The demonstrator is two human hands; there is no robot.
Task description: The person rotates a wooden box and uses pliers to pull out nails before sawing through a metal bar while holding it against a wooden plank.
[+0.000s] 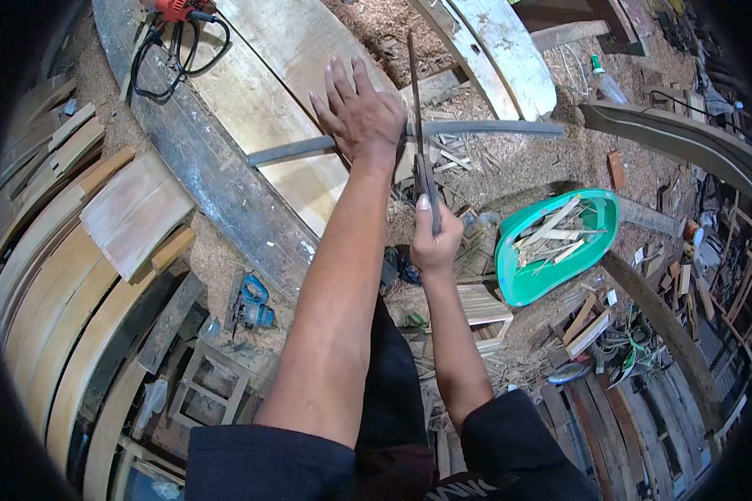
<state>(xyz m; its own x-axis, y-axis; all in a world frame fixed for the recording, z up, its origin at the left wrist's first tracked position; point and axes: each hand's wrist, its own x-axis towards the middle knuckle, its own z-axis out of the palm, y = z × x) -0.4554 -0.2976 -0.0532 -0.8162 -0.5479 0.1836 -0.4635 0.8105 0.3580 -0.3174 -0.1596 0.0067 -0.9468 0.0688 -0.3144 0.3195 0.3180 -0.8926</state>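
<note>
My left hand [363, 121] lies flat with its fingers spread over a long grey wooden strip [493, 128]. Under the palm, that strip crosses the pale boards [263, 117] of the bench, and its right end juts out past their edge. In my right hand [436, 238] is a hand saw [415, 92], gripped by its dark handle with the thumb along the top. The saw is seen nearly edge-on, and its blade passes across the strip just right of my left hand.
A red power tool [175, 10] with a black cord rests on the bench's far end. On the sawdust-covered floor are a blue power tool [253, 302] and a green tub [560, 288] of wood scraps. Stacked curved planks [67, 309] stand at left; more boards lie lower right.
</note>
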